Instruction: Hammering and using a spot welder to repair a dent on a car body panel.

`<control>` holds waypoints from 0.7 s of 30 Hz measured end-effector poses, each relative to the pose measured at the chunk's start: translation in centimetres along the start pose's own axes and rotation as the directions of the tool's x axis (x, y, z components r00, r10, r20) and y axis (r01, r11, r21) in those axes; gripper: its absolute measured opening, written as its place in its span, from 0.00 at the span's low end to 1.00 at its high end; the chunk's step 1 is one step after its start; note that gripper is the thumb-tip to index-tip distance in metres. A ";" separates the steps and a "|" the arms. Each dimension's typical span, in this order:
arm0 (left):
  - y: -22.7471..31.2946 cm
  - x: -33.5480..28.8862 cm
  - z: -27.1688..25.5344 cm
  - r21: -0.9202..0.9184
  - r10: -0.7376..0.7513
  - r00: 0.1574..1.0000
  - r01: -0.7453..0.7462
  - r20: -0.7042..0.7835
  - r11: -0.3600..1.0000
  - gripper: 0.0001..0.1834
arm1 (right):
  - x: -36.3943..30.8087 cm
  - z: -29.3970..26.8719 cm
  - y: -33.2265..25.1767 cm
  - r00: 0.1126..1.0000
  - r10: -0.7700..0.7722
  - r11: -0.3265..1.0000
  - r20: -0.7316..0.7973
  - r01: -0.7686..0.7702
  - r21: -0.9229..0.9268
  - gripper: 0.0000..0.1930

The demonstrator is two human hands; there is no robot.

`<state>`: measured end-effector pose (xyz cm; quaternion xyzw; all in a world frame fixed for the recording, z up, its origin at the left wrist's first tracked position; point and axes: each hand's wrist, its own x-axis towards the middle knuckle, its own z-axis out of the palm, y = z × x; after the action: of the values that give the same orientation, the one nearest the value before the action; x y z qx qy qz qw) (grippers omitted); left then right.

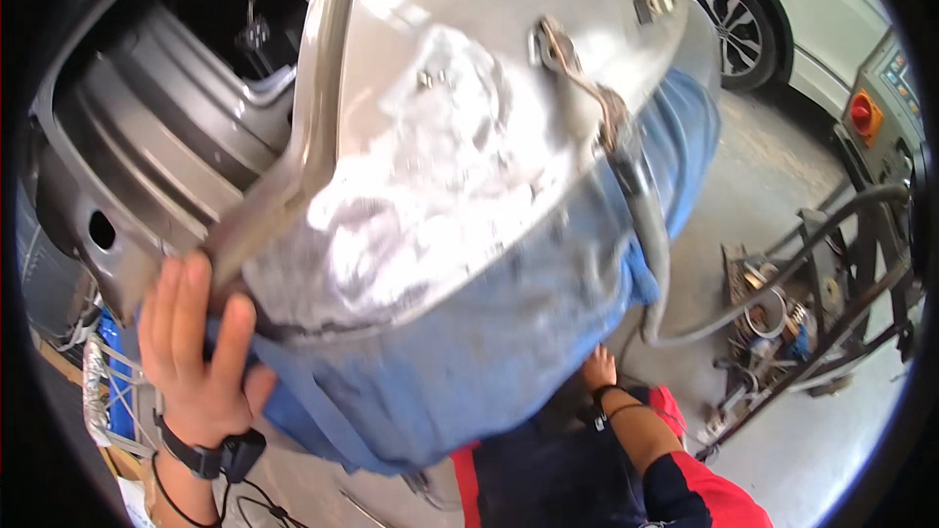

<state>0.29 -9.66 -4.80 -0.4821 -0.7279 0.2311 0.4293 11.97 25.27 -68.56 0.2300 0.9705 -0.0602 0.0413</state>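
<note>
A car body panel [323, 298] fills the middle, its paint sanded to bare, uneven metal [421, 196]. My left hand [196, 357] is open, its fingers stretched out and laid against the panel's lower left edge beside the door opening. A blue cloth cover [440, 362] hangs along the panel's lower edge. My right hand [599, 369] is low at the cloth's edge, near my body; its fingers are mostly hidden, so their pose is unclear. A metal clamp [577, 78] with a thick grey cable [646, 225] grips the panel's upper right part.
The cable runs right to a grey machine [885, 103] with a red rotary switch [861, 112]. Beneath it, a cart tray holds loose metal parts [768, 313]. A white car [812, 15] stands at the upper right. A white rack [117, 372] is at the lower left.
</note>
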 end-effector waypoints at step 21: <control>0.1 1.8 -0.5 -0.069 0.029 0.992 -0.037 -0.120 0.997 0.25 | -6.4 -12.4 -1.6 0.575 -0.265 0.911 0.774 0.412 0.006 0.17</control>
<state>0.46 -7.99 -3.89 -0.5220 -0.7008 0.1833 0.4504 16.29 22.66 -55.39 -0.0119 0.8889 -0.0725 0.4521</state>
